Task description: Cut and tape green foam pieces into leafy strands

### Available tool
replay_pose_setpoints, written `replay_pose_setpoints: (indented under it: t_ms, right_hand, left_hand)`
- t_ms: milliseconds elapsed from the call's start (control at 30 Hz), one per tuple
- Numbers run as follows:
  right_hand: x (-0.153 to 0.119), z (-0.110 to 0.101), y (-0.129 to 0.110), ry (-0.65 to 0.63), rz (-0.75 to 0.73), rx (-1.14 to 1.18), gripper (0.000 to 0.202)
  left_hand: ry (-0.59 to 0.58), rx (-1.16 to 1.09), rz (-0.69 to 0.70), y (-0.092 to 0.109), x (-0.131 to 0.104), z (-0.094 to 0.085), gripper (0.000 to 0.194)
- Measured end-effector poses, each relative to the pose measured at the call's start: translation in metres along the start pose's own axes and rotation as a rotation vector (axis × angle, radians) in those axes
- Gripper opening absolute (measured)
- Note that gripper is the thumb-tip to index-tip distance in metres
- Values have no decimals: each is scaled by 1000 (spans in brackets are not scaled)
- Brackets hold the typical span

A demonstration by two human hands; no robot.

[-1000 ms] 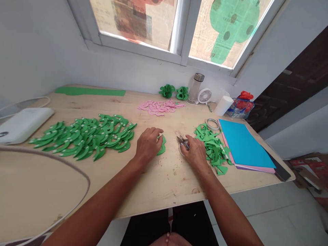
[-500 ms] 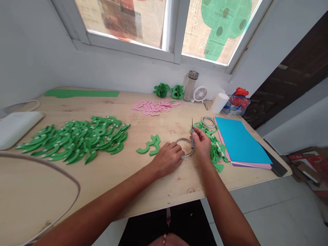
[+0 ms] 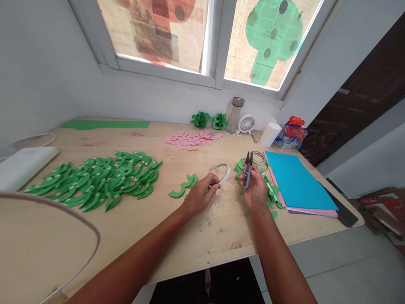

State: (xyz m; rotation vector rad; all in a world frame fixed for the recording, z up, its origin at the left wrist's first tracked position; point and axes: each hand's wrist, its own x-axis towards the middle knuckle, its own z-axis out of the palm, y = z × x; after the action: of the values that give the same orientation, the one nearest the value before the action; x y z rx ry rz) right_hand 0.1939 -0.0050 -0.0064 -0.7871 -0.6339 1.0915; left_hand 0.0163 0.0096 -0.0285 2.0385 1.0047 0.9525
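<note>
My left hand (image 3: 202, 192) pinches the near edge of a white roll of tape (image 3: 226, 174), which is tilted up off the wooden table. My right hand (image 3: 254, 188) is wrapped round small blue-grey snips (image 3: 247, 171), their two dark blades pointing away from me and apart. Beside my left hand lie a few green paper pieces (image 3: 179, 192). Green scraps (image 3: 272, 195) lie under and to the right of my right hand, with a second tape roll (image 3: 258, 158) just behind them.
A big pile of green cut pieces (image 3: 104, 177) covers the left of the table (image 3: 190, 261). Pink pieces (image 3: 190, 140), two green paper balls (image 3: 201, 120), a bottle (image 3: 236, 114) and a fan (image 3: 246, 123) stand or lie behind. Blue sheets (image 3: 297, 179) are at right.
The tape roll was flat on the table and is now lifted and tilted in my left hand. My right hand has turned and moved slightly right, so the snips' blades show apart.
</note>
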Motion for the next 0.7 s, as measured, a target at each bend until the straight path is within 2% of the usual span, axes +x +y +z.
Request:
replay_pose_setpoints:
  t_ms: [133, 233, 433, 700]
  right_hand:
    - [-3, 0, 4, -56, 47, -138, 26]
    - [-6, 4, 8, -69, 18, -224, 31]
    - [-6, 5, 13, -50, 40, -342, 35]
    - [-6, 3, 14, -41, 35, -368, 32]
  left_hand:
    - [32, -186, -19, 0, 1, -3, 10]
    - [34, -241, -16, 3, 0, -3, 10]
    - [27, -267, 16, 10, -2, 0, 8]
    - [3, -244, 13, 10, -4, 1, 5]
